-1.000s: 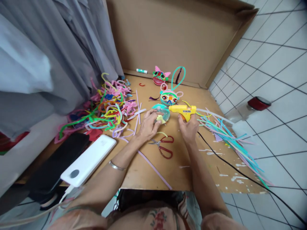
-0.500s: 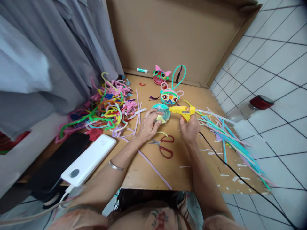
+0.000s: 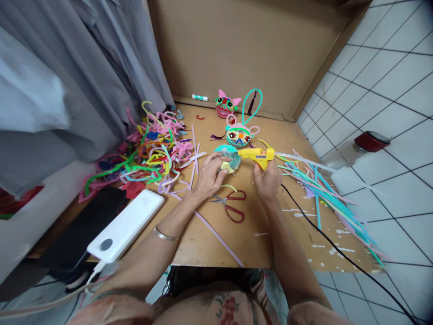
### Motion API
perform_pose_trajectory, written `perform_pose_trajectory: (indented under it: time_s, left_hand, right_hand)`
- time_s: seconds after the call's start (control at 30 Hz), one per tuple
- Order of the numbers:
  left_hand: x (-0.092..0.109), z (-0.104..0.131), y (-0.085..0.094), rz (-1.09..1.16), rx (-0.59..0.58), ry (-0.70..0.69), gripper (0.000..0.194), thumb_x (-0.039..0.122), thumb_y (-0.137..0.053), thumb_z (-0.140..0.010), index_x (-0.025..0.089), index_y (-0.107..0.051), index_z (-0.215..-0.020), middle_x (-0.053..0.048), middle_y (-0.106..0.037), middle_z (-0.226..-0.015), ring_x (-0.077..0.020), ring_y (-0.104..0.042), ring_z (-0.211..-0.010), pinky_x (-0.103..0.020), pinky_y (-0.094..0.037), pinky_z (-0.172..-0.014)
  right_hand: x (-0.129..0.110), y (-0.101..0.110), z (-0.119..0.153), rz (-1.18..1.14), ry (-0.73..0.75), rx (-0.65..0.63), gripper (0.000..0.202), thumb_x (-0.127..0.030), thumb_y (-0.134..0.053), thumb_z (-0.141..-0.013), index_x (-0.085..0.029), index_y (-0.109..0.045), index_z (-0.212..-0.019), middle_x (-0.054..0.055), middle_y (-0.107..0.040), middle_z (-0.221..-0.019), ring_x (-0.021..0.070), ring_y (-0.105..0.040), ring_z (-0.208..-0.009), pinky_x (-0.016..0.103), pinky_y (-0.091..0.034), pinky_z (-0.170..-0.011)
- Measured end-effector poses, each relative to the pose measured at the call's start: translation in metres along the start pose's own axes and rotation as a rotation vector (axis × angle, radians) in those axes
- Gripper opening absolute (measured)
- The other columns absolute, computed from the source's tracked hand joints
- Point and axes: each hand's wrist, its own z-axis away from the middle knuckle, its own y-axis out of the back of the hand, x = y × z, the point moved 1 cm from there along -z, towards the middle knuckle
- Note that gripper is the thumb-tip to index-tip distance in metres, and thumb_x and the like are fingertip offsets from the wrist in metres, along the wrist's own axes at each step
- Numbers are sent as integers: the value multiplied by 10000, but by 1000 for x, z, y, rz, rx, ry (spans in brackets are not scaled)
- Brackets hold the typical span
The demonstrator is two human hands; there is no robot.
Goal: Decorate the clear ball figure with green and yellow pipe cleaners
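My left hand (image 3: 209, 177) grips a round teal craft piece (image 3: 232, 158) with a pale yellow patch near its lower edge. In my right hand (image 3: 268, 183) is a yellow glue gun (image 3: 257, 155), its nozzle pointing left and touching or very close to the piece's right side. A clear glue stick sticks out of the gun's back end. Just beyond the piece sits a teal animal head (image 3: 239, 136) with pink loop ears and a teal loop handle. Behind it is a pink-eared head (image 3: 226, 106). Red-handled scissors (image 3: 233, 207) lie open below the piece.
Tangled fuzzy stems (image 3: 158, 149) pile up on the left; straight stems (image 3: 324, 198) lie right. A white power bank (image 3: 126, 225) rests at the left front. The gun's black cord (image 3: 324, 234) crosses the right side. A red-lidded jar (image 3: 368, 142) stands at the right, a glue stick tube (image 3: 200, 97) behind.
The view has shifted very slightly. Both hands, the craft piece and the glue gun keep nearly the same positions.
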Motion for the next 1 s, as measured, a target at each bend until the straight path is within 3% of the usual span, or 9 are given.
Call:
perform_pose_trajectory:
  time_s: [0.27, 1.0]
  left_hand:
    - [1, -1, 1, 1, -10, 5, 391, 448, -384, -957, 175, -605, -1128, -101, -671, -1139, -268, -477, -1242, -465, -392, -1064]
    - [1, 0, 1, 5, -10, 4, 353, 425, -404, -954, 173, -616, -1082, -106, -673, -1130, -263, -487, -1235, -465, -389, -1071]
  right_hand:
    - [0, 1, 1, -16, 48, 64, 249, -310, -472, -861, -154, -574, -1026, 113, -674, -888, 257, -612, -818, 336, -423, -721]
    - [6, 6, 1, -19, 40, 29, 258, -283, -481, -852, -140, -576, -1044, 133, -678, -922, 263, -618, -830, 345, -423, -724]
